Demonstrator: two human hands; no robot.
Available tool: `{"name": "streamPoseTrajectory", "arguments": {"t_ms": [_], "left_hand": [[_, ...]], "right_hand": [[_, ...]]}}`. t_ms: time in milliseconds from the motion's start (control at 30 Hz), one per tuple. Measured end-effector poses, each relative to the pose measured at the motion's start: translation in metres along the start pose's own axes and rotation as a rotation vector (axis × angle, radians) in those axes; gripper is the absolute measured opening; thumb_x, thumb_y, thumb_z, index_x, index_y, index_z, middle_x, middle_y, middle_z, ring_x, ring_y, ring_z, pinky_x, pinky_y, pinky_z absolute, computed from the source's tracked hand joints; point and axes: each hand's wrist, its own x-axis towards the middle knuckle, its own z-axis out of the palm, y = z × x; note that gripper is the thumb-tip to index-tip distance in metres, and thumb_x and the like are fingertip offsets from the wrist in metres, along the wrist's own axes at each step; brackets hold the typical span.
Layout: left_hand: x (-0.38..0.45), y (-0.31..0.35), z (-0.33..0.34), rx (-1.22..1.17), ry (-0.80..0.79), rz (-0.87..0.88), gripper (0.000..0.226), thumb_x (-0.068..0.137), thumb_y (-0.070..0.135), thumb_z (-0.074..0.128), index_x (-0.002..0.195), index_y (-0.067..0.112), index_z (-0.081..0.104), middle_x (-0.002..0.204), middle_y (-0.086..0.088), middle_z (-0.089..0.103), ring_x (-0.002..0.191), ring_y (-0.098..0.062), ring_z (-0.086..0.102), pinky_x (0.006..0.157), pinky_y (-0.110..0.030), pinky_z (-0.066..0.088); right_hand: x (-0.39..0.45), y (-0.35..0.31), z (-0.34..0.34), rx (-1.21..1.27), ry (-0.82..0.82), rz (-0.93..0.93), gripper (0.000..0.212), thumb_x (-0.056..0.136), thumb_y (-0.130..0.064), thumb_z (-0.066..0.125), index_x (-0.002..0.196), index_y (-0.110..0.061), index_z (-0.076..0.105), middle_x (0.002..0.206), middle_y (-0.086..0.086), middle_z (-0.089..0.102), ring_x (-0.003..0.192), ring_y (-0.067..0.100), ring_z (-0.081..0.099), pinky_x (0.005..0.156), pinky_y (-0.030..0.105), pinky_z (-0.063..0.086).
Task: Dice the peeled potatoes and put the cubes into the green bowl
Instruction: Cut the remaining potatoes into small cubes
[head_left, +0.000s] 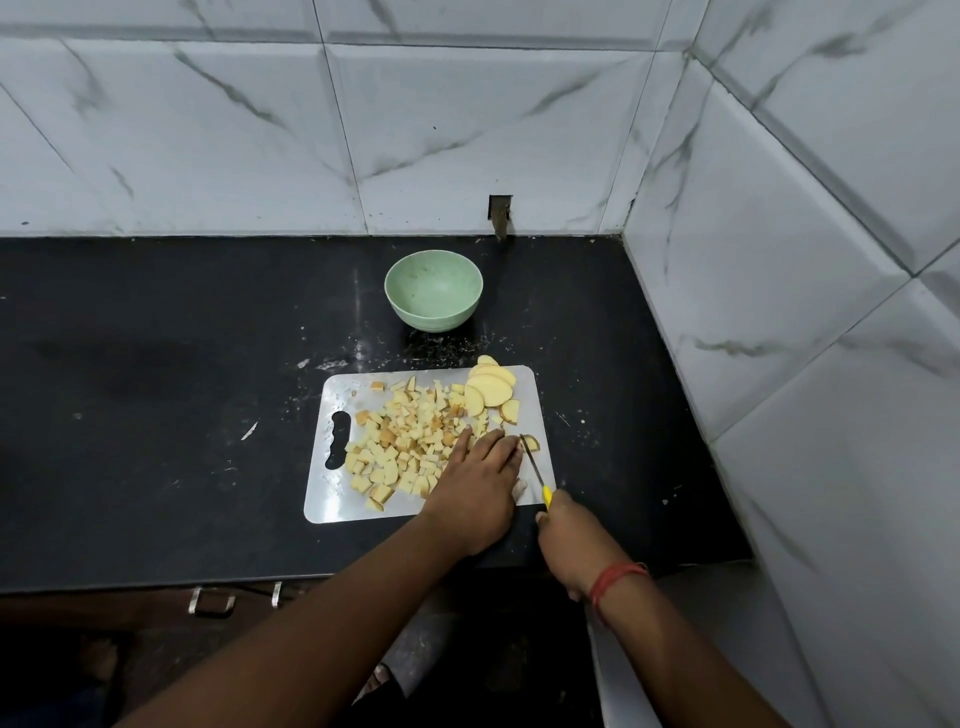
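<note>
The left hand (480, 475) lies flat, palm down, on the near right part of the board (332, 499), fingers straight and pointing toward 12 o'clock, pressing on potato that it mostly hides. Just at its 3 o'clock the right hand (563, 535) is curled around the yellow handle of a knife (535, 470), whose thin blade runs toward 11 o'clock and meets the board beside the left fingertips. A small potato piece (531, 443) sits at the blade's tip. A red thread (618, 579) circles the right wrist.

At the left hand's 10 o'clock a heap of cubes (400, 441) covers the middle of the board. At its 12 o'clock, on the far right corner, lie overlapping slices (491, 389), one hanging past the board's edge.

The bowl (434, 296) stands on the black bench (156, 389) at 12 o'clock from the board, well apart, with no cubes in it.
</note>
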Motion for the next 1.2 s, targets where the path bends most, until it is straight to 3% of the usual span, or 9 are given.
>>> {"name": "streamPoseTrajectory", "arguments": {"t_ms": [100, 167, 333, 433, 567, 767, 867, 1000, 1200], "left_hand": [[0.000, -0.001, 0.002, 0.003, 0.016, 0.005, 0.064, 0.107, 0.042, 0.013, 0.161, 0.009, 0.025, 0.166, -0.006, 0.024, 0.155, -0.026, 0.011, 0.127, -0.052, -0.005], [0.000, -0.003, 0.004, 0.012, 0.035, 0.016, 0.077, 0.099, 0.045, 0.000, 0.160, 0.009, 0.027, 0.165, -0.007, 0.027, 0.154, -0.027, 0.014, 0.126, -0.053, -0.005], [0.001, -0.002, 0.009, 0.046, 0.080, 0.016, 0.076, 0.099, 0.043, 0.002, 0.158, 0.007, 0.034, 0.162, -0.008, 0.034, 0.153, -0.029, 0.020, 0.126, -0.055, 0.000], [0.002, -0.003, 0.011, 0.055, 0.107, 0.031, 0.071, 0.101, 0.042, 0.008, 0.155, 0.007, 0.041, 0.158, -0.008, 0.039, 0.150, -0.029, 0.026, 0.127, -0.055, 0.003], [0.002, -0.007, 0.013, 0.077, 0.186, 0.062, 0.059, 0.105, 0.040, 0.024, 0.147, 0.009, 0.053, 0.150, -0.008, 0.049, 0.146, -0.029, 0.035, 0.126, -0.056, 0.014], [0.015, -0.004, 0.008, 0.117, 0.295, 0.225, 0.050, 0.107, 0.037, 0.036, 0.144, 0.008, 0.055, 0.151, -0.012, 0.050, 0.144, -0.030, 0.040, 0.124, -0.052, 0.023], [0.025, -0.003, 0.008, 0.191, 0.281, 0.307, 0.051, 0.107, 0.038, 0.035, 0.140, 0.007, 0.060, 0.142, -0.010, 0.058, 0.138, -0.030, 0.047, 0.124, -0.053, 0.017], [0.024, -0.019, 0.004, 0.202, 0.315, 0.263, 0.050, 0.107, 0.041, 0.037, 0.129, 0.008, 0.067, 0.125, -0.007, 0.064, 0.130, -0.029, 0.052, 0.126, -0.053, 0.012], [0.033, -0.025, -0.001, 0.157, 0.284, 0.064, 0.064, 0.107, 0.051, 0.027, 0.142, 0.006, 0.058, 0.144, -0.013, 0.056, 0.143, -0.032, 0.042, 0.126, -0.051, 0.013]], "right_hand": [[0.006, 0.000, 0.000, -0.018, -0.024, -0.057, 0.025, 0.102, -0.017, 0.037, 0.123, -0.003, 0.044, 0.119, 0.019, 0.058, 0.105, 0.036, 0.060, 0.085, 0.038, 0.052], [0.008, 0.001, 0.000, -0.029, -0.040, -0.072, 0.029, 0.102, -0.015, 0.037, 0.126, 0.000, 0.044, 0.121, 0.019, 0.057, 0.112, 0.034, 0.057, 0.088, 0.033, 0.046], [-0.003, 0.008, 0.005, -0.072, -0.071, -0.031, 0.017, 0.102, -0.015, 0.042, 0.116, -0.006, 0.046, 0.097, 0.005, 0.058, 0.099, 0.024, 0.061, 0.077, 0.027, 0.043], [-0.012, 0.016, 0.001, -0.084, -0.107, -0.015, 0.020, 0.101, -0.019, 0.047, 0.115, -0.006, 0.046, 0.110, 0.011, 0.062, 0.104, 0.027, 0.062, 0.073, 0.026, 0.041], [-0.018, 0.023, -0.013, 0.034, -0.032, -0.057, 0.015, 0.102, -0.028, 0.042, 0.098, -0.014, 0.045, 0.095, 0.007, 0.058, 0.075, 0.017, 0.058, 0.049, 0.023, 0.040], [-0.015, 0.023, -0.034, 0.160, 0.049, -0.109, 0.019, 0.102, -0.030, 0.041, 0.094, -0.013, 0.044, 0.080, 0.006, 0.052, 0.054, 0.017, 0.055, 0.039, 0.025, 0.038], [-0.012, 0.024, -0.038, 0.195, 0.022, -0.103, 0.020, 0.102, -0.031, 0.041, 0.094, -0.014, 0.044, 0.080, 0.008, 0.052, 0.047, 0.020, 0.056, 0.037, 0.025, 0.041], [-0.008, 0.025, -0.040, 0.213, -0.010, -0.091, 0.019, 0.102, -0.033, 0.041, 0.099, -0.014, 0.045, 0.085, 0.013, 0.055, 0.045, 0.022, 0.056, 0.037, 0.028, 0.046], [0.003, 0.020, -0.049, 0.220, -0.032, -0.125, 0.019, 0.103, -0.033, 0.039, 0.100, -0.015, 0.042, 0.080, 0.012, 0.053, 0.033, 0.017, 0.050, 0.037, 0.027, 0.043]]}}
